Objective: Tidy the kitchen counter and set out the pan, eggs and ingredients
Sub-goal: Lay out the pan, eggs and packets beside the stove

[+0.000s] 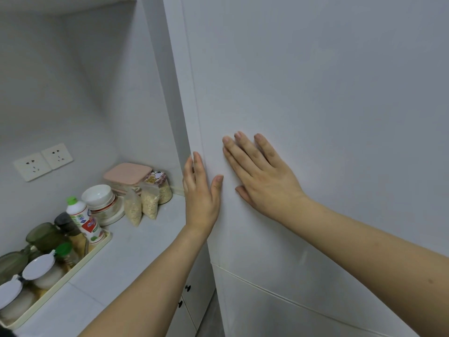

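Right hand [264, 181] flat on white door [328, 117], fingers straight and spread. Left hand [201, 195] just beside it at the door's left edge, fingers straight, thumb on the door face (fingertips partly behind the edge). Left of the hands, counter [136, 242]: oat bags [142, 206], pink-lidded box [127, 173], bowls [98, 197], a tray [80, 261] of bottles and jars. No pan or eggs in view.

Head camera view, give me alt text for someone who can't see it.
A person's right hand lies flat on a tall white cabinet door while the left hand touches the door's left edge. To the left, a counter holds a tray of jars and bottles, bowls and bagged oats.
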A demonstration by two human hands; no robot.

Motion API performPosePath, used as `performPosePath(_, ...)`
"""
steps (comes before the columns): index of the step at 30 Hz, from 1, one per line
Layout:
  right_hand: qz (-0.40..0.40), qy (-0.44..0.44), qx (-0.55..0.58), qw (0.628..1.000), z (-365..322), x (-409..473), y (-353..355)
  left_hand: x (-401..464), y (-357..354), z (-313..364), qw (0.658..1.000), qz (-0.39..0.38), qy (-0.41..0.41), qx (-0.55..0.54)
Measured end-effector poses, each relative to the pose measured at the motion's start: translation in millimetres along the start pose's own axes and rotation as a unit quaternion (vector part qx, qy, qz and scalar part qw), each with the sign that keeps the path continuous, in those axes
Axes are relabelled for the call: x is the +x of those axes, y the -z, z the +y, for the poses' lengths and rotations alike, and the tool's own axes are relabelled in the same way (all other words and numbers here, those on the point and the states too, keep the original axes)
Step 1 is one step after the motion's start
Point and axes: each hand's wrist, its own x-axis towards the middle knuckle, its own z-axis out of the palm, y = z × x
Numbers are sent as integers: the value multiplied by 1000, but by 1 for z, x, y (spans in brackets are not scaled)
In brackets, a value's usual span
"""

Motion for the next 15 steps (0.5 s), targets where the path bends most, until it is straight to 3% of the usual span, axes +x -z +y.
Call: performPosePath(15,-21,-23,-6,999,-10,0,0,2,-5,1,1000,-4,8,-25)
